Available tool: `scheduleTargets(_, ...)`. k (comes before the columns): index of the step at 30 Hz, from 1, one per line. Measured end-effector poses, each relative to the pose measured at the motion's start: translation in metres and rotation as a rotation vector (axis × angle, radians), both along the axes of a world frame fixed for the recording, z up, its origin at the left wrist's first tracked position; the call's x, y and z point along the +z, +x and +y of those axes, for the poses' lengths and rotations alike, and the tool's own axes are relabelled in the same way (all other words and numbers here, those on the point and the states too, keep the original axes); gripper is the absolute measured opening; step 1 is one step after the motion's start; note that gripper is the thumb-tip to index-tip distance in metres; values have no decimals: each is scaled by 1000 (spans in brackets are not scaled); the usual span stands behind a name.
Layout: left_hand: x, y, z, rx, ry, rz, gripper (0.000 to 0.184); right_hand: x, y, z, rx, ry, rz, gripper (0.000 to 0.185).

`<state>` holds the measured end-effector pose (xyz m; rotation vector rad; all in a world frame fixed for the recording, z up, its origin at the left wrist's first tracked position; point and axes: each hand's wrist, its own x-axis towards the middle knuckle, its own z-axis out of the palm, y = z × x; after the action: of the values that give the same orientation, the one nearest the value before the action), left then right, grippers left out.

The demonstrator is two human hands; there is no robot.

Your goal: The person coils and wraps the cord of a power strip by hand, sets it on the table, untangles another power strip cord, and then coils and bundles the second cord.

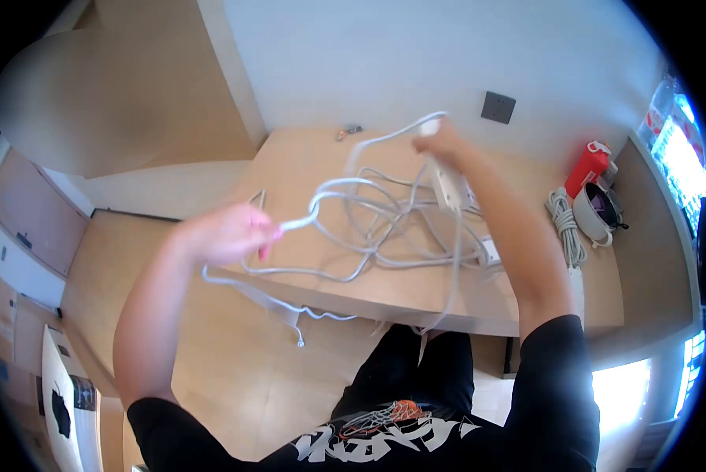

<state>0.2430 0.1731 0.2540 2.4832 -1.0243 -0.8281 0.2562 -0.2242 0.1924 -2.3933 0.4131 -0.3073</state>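
My left hand [231, 232], over the front left of the desk, is closed around a white cable [296, 223]. That cable loops through the tangle of cords [384, 212] spread over the desktop. Farther back, my right hand [441, 143] grips the upper end of a white power strip [450, 187], which slants down below the fingers. A cord leaves its top end and arcs to the left. Another white socket block [488, 251] lies partly behind my right forearm. One cable [321, 315] hangs below the desk's front edge, with a small plug [300, 342] at its end.
At the desk's [298, 169] right are a bundled cord [567, 228], a red container [587, 168] and a white pot-like vessel [594, 220]. A small metallic item [348, 133] lies at the back edge. A dark wall socket [498, 108] is above. A partition [658, 228] borders the right side.
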Motion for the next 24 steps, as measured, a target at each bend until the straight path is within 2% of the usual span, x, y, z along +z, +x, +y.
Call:
scheduleTargets(1, 3, -10, 3, 20, -4, 3, 41, 16, 4, -22, -56, 210, -25, 61)
scheduleTargets(3, 2, -35, 14, 66, -10, 21, 41, 5, 41, -104, -31, 196, -180, 43)
scheduleTargets(5, 11, -41, 38, 76, -136, 50, 35, 26, 35, -158, -238, 483, -183, 28)
scheduleTargets(7, 21, -40, 76, 355, -261, 122, 36, 54, 3, -198, -223, 284, -85, 29)
scheduleTargets(9, 18, -31, 117, 461, -736, 260, 33, 47, -13, -249, -270, 545, -86, 22)
scheduleTargets(11, 29, -28, 126, 643, -1209, 196, 30, 2, 3, -369, -293, 498, -277, 23)
scheduleTargets(13, 47, -13, 135, 817, -1592, 211, 27, -8, -34, -367, -325, 287, -270, 28)
scheduleTargets(15, 65, -11, 123, 790, -1700, 145, 26, 12, -73, -288, -436, 179, 66, 37)
scheduleTargets(16, 73, -11, 113, 779, -1743, 120, 26, 19, -75, -266, -352, 53, 163, 42)
scheduleTargets(18, 85, -6, 89, 657, -1766, 78, 24, 15, -86, -233, -188, -186, 367, 50)
scheduleTargets(20, 95, -6, 74, 600, -1732, 50, 21, -7, -91, -215, -78, -353, 213, 68)
scheduleTargets(22, 98, -6, 58, 604, -1639, 33, 19, 4, -114, -165, -16, -460, 158, 72)
scheduleTargets(24, 66, -25, 22, 678, -1480, 65, 17, 24, -142, -114, -5, -341, 188, 73)
